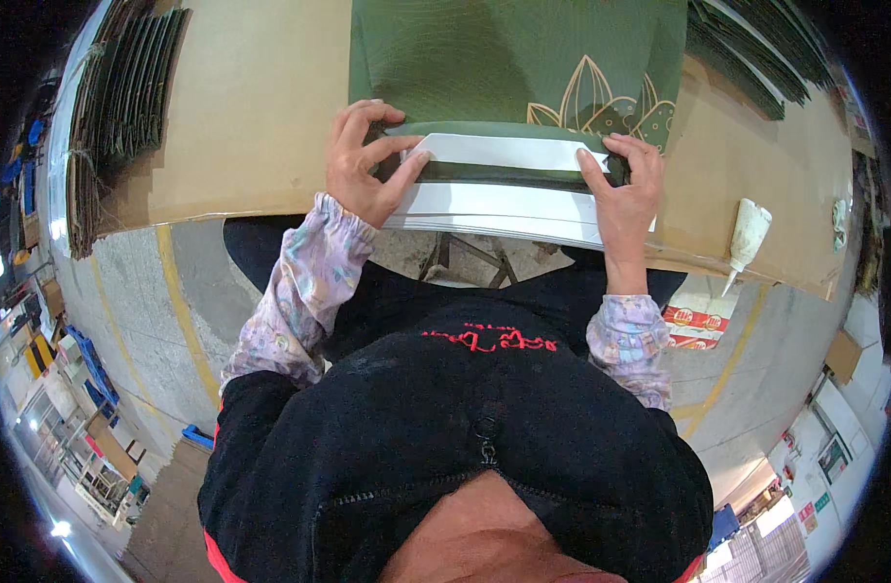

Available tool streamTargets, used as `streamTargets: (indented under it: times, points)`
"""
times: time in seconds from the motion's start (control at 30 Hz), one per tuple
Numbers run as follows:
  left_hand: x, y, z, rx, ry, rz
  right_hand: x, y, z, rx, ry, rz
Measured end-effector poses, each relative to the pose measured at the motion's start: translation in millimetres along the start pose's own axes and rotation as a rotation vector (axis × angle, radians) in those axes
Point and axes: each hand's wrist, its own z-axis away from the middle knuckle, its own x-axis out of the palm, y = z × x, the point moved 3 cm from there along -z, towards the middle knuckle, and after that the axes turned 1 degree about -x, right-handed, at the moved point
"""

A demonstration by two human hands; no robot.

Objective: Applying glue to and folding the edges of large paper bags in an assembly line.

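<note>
A green printed paper piece [445, 68] with gold leaf outlines lies flat in front of me, perhaps a flat paper bag. Along its near edge runs a white strip [508, 153], seemingly a folded-over flap. My left hand [363, 170] grips the strip's left end, thumb on the white and fingers curled over the green. At the opposite end my right hand [625, 185] presses its thumb on the strip, with its fingers bent over the edge. Below the strip, several layered white edges [494, 209] stick out toward me at the table's front.
The brown table [241, 126] carries a row of dark folded pieces [134, 87] at left and another dark stack [756, 58] at far right. A white squeeze bottle [750, 233] lies near the front right edge, nozzle toward me. A red-and-white box [698, 319] sits below.
</note>
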Motion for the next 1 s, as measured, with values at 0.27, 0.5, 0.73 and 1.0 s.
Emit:
streamTargets:
  times: [0.27, 0.5, 0.73, 1.0]
  points:
    - [-11, 3, -1, 0.097, -0.178, -0.013, -6, -11, 7, -0.388, -0.131, -0.043]
    - [-9, -1, -1, 0.118, -0.222, -0.048, -23, -16, -4, -0.486, -0.401, 0.052]
    - [-6, 9, -2, 0.094, -0.169, -0.106, -11, -12, -2, -0.485, -0.434, 0.153]
    - [7, 9, 1, -0.079, 0.074, -0.107, 3, -10, -6, -0.236, -0.259, 0.077]
